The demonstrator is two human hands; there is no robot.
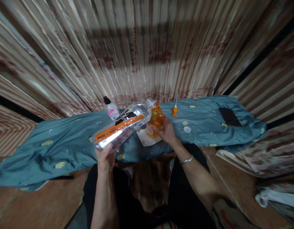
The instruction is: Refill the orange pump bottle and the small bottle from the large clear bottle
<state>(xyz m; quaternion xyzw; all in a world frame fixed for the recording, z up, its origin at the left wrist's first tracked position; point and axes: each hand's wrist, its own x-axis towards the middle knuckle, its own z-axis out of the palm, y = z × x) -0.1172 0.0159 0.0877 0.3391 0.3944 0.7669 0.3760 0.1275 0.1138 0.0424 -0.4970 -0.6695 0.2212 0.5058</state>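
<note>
My left hand [106,155] is wrapped round the base of a large clear bottle [121,126] with an orange and silver label. The bottle is tilted, its neck up and to the right, its mouth close beside the opening of an orange see-through bottle [156,116]. Closed round that orange bottle is my right hand [166,131], with a silver bangle at the wrist. A white sheet [145,139] lies under the orange bottle. Whether any liquid is passing between the two bottles cannot be made out.
Behind the clear bottle stands a pump bottle [112,111] with a black top. On the teal cloth [75,136] to the right are an orange spray top with a tube [175,111], a white round cap [187,129] and a dark flat object [229,117]. Striped curtains surround the table.
</note>
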